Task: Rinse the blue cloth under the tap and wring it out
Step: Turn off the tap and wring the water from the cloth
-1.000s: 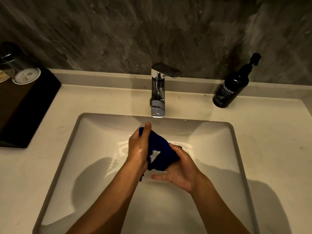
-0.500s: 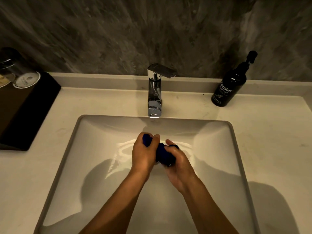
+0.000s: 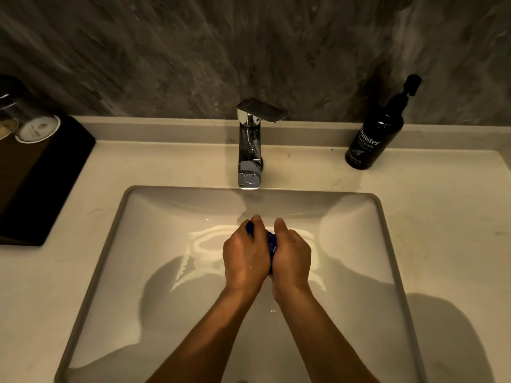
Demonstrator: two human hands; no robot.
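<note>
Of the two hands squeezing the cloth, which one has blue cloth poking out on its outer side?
The left hand: a bit of the blue cloth shows by its knuckles. The right hand shows cloth only in the gap between the hands.

We press our left hand and right hand side by side, knuckles up, thumbs forward, both fists clenched tight, forearms converging from below.

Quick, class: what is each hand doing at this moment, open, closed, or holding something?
Left hand: closed around the blue cloth, over the sink.
Right hand: closed on the same cloth, pressed against the left.
</note>
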